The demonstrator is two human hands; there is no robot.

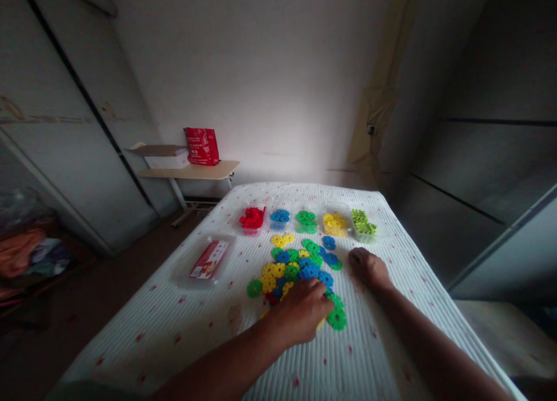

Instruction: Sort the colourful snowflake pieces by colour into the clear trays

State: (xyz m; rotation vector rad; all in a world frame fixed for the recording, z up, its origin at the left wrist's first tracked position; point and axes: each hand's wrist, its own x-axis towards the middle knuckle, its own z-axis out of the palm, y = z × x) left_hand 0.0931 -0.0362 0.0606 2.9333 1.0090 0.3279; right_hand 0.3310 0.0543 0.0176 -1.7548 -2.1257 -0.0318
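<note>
**Colour sort partly done; mixed pile still on the cloth**

We find five clear trays in a row at 12 o'clock on the cloth-covered tabletop (pixel 174 325). Each carries notched plastic discs of one colour only. From 9 o'clock to 3 o'clock along the row they are the red tray (pixel 252 218), blue tray (pixel 279 216), green tray (pixel 306 220), yellow tray (pixel 334 222) and lime tray (pixel 364 222). None looks full.

The mixed pile (pixel 296 267) lies at the centre, near the trays but apart from them. It holds yellow, blue and green discs, with a little red showing at its 6 o'clock edge. Two yellow strays (pixel 282 239) and a blue stray (pixel 329 242) lie between pile and trays. We judge that a fair part is sorted and that much of the loose stock is left.

The left hand (pixel 300 311) covers the pile's 6 o'clock edge, fingers bent down among the discs. We cannot tell whether they pinch one. The right hand (pixel 368 267) rests on the cloth just beside the pile at 3 o'clock, fingers curled under. We cannot tell whether they enclose anything.

A lidded clear box (pixel 209 260) with a red card inside lies well apart at 9 o'clock. A side desk (pixel 191 172) carrying a red bag (pixel 202 145) stands by the wall at 11 o'clock.
</note>
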